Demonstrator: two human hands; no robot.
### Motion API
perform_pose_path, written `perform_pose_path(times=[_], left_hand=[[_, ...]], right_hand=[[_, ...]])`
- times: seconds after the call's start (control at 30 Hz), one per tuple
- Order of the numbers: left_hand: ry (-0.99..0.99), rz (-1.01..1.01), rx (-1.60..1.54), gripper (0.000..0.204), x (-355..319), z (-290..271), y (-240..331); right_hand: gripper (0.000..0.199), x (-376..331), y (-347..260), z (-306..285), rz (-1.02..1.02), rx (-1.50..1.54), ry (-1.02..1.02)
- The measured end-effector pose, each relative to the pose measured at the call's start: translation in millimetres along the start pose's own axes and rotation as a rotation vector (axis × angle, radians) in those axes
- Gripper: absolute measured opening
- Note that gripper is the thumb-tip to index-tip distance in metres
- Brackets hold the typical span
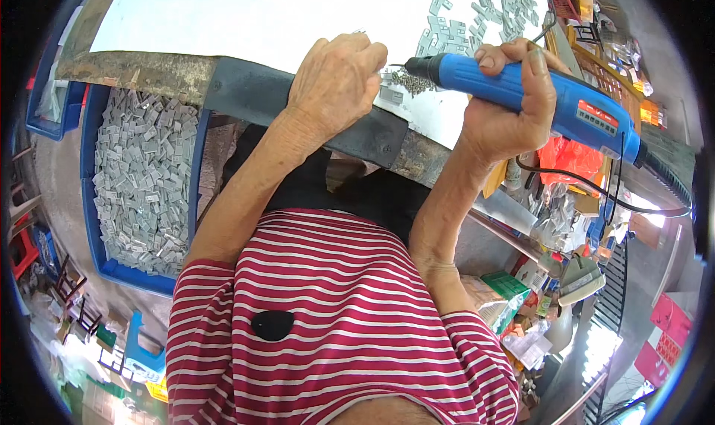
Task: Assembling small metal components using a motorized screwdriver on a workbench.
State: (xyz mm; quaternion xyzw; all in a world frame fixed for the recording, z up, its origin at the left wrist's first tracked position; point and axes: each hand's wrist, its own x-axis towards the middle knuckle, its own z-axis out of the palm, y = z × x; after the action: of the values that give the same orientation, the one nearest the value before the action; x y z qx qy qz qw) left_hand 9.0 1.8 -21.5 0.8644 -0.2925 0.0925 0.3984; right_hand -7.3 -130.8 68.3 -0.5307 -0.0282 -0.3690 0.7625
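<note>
My right hand [514,101] is wrapped round a blue electric screwdriver [484,76], held level with its dark tip pointing left. A thin bit at that tip comes close to the fingers of my left hand [339,78]. Those fingers are curled together over the white work surface [246,15], and a tiny edge of something shows beyond the knuckles. What they pinch is mostly hidden. Under the screwdriver's tip lies a small heap of screws [414,82], with a grey flat piece [391,96] beside it. Many more small grey pieces [447,36] are spread farther back.
A dark metal strip [249,90] runs along the table's near edge. Below on the left stands a blue crate [141,276] full of grey pieces. The screwdriver's black cable [663,175] trails off right, past a red plastic bag [570,159] and cluttered boxes.
</note>
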Motion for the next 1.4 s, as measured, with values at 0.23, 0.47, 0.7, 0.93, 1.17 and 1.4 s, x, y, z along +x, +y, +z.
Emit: perform_pose_path(times=[0.23, 0.47, 0.7, 0.93, 1.17, 1.4], left_hand=[[0.005, -0.015, -0.039, 0.014, -1.0, -2.6, -0.3], [0.046, 0.051, -0.121, 0.019, -1.3, -3.1, 0.8], [0.056, 0.068, -0.132, 0.010, -0.4, -5.1, 2.1], [0.043, 0.031, -0.179, 0.014, -2.0, -5.2, 0.6], [0.064, 0.027, -0.231, 0.016, -0.9, -5.6, 1.7], [0.065, 0.063, -0.217, 0.011, -1.4, -6.6, 1.0]], right_hand=[[0.017, -2.0, -8.1, -6.3, 0.027, 0.076, 0.038], [0.018, -5.3, -12.0, -6.5, -0.002, 0.084, 0.018], [0.020, -7.1, -15.6, -6.4, 0.000, 0.120, 0.001], [0.020, -5.3, -17.7, -11.9, 0.031, 0.144, -0.002], [0.019, -6.7, -20.4, -11.0, 0.064, 0.172, -0.004], [0.018, -6.5, -21.4, -11.2, 0.073, 0.174, 0.010]])
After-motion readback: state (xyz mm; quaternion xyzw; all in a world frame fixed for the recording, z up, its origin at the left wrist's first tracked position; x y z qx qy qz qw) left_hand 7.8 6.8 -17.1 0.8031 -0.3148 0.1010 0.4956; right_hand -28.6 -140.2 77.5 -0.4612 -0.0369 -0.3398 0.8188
